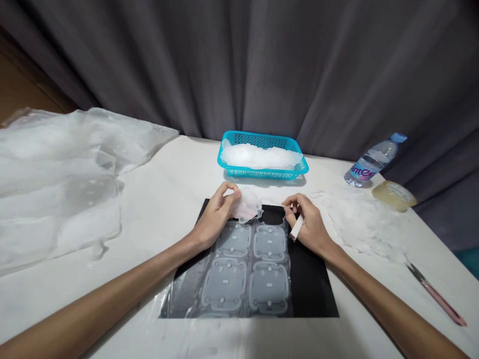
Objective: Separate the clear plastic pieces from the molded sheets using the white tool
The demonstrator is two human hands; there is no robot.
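A clear plastic sheet (243, 271) of several rounded die-cut pieces lies on a black mat (312, 284) in front of me. My left hand (217, 217) is closed, pinching a translucent white piece (249, 204) at the sheet's far edge. My right hand (307, 224) is closed on a small pale strip (297, 227) beside the sheet's far right corner. Both hands rest on or just above the mat.
A blue basket (262, 172) filled with white pieces stands behind the mat. A big pile of clear plastic bags (56, 174) covers the left. At right lie loose clear scraps (359, 219), a water bottle (372, 162), a tape roll (394, 194) and pink tweezers (436, 294).
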